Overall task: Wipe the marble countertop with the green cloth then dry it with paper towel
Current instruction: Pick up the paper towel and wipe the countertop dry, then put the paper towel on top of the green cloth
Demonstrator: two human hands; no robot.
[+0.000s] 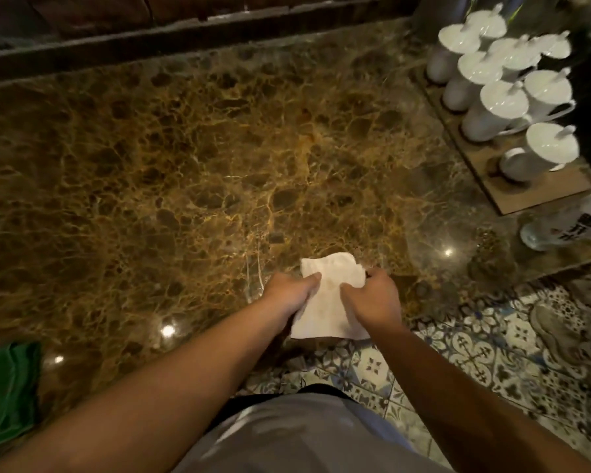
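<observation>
Brown marble countertop (191,158), green cloth (7,390) at its near left edge (partly out of view), paper towel (325,302) overhanging the near edge, left hand (289,295) and right hand (372,300) fingers curled, pinching its sides.

Brown surface (185,158) veined in gold, green cloth (7,387), white paper towel (325,302), white cups (505,97), blue-and-white patterned floor (485,363).

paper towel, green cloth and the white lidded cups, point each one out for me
paper towel (325,302), head view, middle of the sheet between the hands
green cloth (7,390), head view, centre of the folded fabric at the left edge
white lidded cups (504,100), head view, lid of a cup mid-group
</observation>
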